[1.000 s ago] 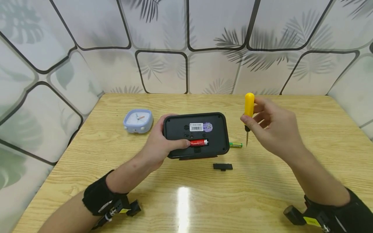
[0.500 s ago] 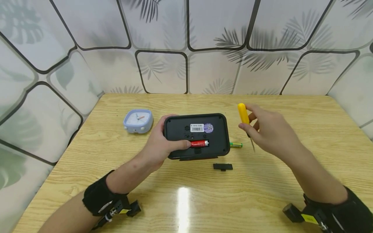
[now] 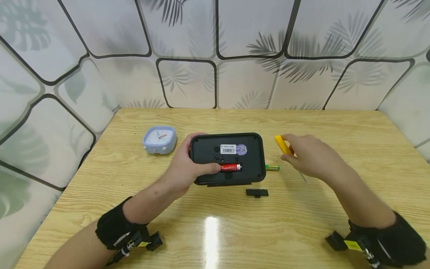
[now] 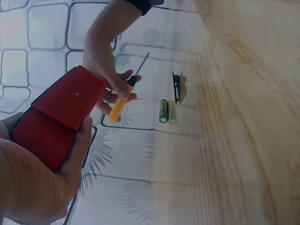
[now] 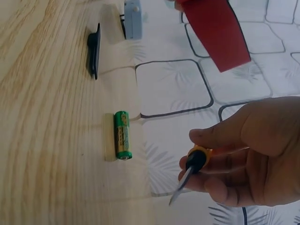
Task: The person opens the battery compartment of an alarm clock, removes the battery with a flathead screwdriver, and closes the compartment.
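My left hand (image 3: pixel 181 168) grips a black-backed device (image 3: pixel 203 149) above the table, its back with a barcode label turned toward me. Its sides look red in the left wrist view, where the red case (image 4: pixel 70 96) shows. A red battery (image 3: pixel 231 167) sits in the device's back, my left thumb at its left end. To the right, my right hand (image 3: pixel 314 158) holds a yellow-handled screwdriver (image 3: pixel 283 145) with thumb and fingers, apart from the device. The thin shaft points down and right. A green battery (image 5: pixel 123 135) lies on the table near that hand, partly behind the device in the head view.
A small black battery cover (image 3: pixel 256 192) lies on the wooden table (image 3: pixel 268 231) in front of the device. Back left stands a pale blue alarm clock (image 3: pixel 159 140). A patterned wall (image 3: pixel 188 82) closes off the table's far edge.
My right hand has come down, and the screwdriver has tilted from upright, its handle leaning left and its tip swinging right. The device in my left hand has sunk slightly.
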Demonstrator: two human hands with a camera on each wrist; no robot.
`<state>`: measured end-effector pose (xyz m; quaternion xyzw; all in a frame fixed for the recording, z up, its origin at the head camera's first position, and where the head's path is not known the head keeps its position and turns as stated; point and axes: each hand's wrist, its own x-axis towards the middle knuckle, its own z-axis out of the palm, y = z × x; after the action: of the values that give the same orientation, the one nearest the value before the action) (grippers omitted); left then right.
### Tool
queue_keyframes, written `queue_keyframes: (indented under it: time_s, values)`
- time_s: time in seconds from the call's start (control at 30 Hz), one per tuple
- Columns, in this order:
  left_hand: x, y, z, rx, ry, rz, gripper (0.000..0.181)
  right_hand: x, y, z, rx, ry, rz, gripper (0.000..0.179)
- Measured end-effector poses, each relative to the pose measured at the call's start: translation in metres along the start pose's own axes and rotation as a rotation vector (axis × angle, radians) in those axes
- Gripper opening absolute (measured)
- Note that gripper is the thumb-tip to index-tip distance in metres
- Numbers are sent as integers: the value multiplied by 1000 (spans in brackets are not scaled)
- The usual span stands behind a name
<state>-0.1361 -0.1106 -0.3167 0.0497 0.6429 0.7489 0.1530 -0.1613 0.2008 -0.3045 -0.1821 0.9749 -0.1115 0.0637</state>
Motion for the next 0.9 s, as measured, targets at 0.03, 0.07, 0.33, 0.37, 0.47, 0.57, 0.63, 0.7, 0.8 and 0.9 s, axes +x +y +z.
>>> queue_keyframes:
  time_s: [0.03,0.07,0.33,0.37,0.47,0.57,0.63,0.7,0.8,0.9]
  values:
    - [0,0,0,1,0,0,82,1,2,1,-4,-13,-2,52]
    - [0,0,0,2,1,0,82,1,4,2,-6,-25,2,51]
    - [0,0,0,2,-1,-3,82,7,21,9,33,-126,50,49]
    - [0,0,0,0,0,-4,82,8,23,10,37,-138,56,48]
    - [-1,0,-1,-2,3,-6,83,11,27,15,31,-167,78,44]
    - [-2,1,-2,-3,0,-3,82,13,31,17,17,-205,90,41]
    - [-2,0,-2,-3,-2,-1,82,13,32,18,28,-251,99,40]
    - [-2,0,-2,-4,-5,2,82,13,32,17,38,-306,101,42]
    - [-1,0,-2,-7,-13,6,82,12,33,17,54,-366,113,44]
    - [-1,1,-3,-9,-19,5,82,13,33,18,62,-370,120,44]
